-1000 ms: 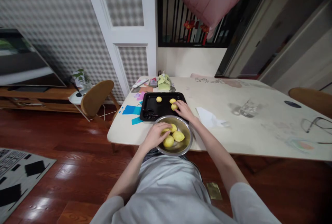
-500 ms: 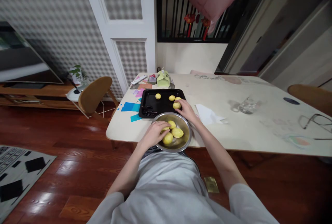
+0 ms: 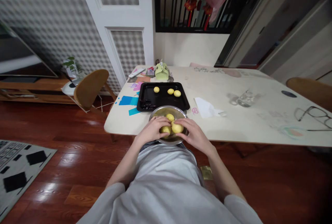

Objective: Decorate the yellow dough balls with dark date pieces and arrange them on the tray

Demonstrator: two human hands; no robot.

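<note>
A steel bowl [image 3: 178,112] holding several yellow lemons stands at the near edge of the table, close to my body. My right hand [image 3: 195,133] is over the bowl's right side, its thumb and fingers closed on a lemon [image 3: 177,128]. From the left, my left hand [image 3: 152,129] reaches into the bowl, fingers curled round another lemon [image 3: 166,130]. Behind them lies one more lemon [image 3: 170,117]. Just beyond the bowl, a black baking tray [image 3: 162,103] carries three lemons, one at the left [image 3: 156,89] and two side by side at the right [image 3: 177,93].
A crumpled white tissue [image 3: 206,108] lies right of the tray. Farther right are a clear glass [image 3: 245,99] and eyeglasses [image 3: 317,115]. A green box [image 3: 162,71] and a white remote [image 3: 137,72] sit behind the tray. A wooden chair [image 3: 92,91] stands at the left.
My right hand has come back from the tray to the bowl, bringing a lemon; the tray now shows three. My left hand stays in the bowl, its fingers now round a lemon.
</note>
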